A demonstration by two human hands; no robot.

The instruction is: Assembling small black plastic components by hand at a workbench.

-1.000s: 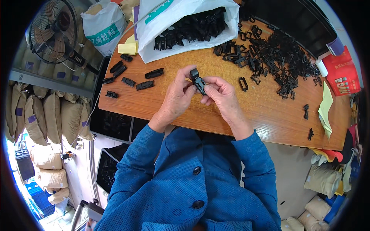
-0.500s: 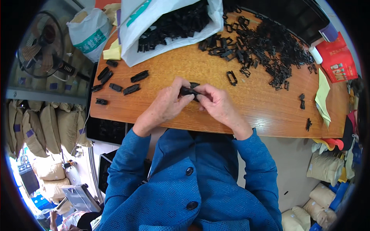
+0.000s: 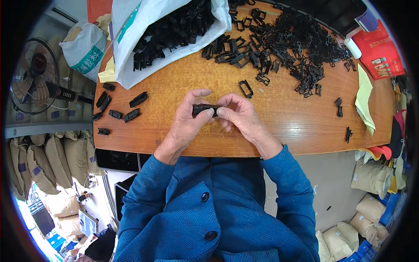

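Part (image 3: pixel 198 108), black and oblong, between left grip (image 3: pixel 185 120) and right grip (image 3: pixel 245 117), over near side of desk (image 3: pixel 279 135); left pinching its left end, right pinching its right end; loose frame (image 3: pixel 248 87) just beyond right grip, black pile (image 3: pixel 301 43) farther off beyond that, open white sack (image 3: pixel 124 63) of black pieces (image 3: pixel 174 32) beyond left grip, black units (image 3: pixel 132 115) left of left grip, yellow paper (image 3: pixel 364 99) well right of right grip

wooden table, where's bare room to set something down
Bare wood shows on the table between the right hand and two small black pieces; a narrower patch separates the left hand from the scattered black parts. The far side is crowded: white bag, black heap.
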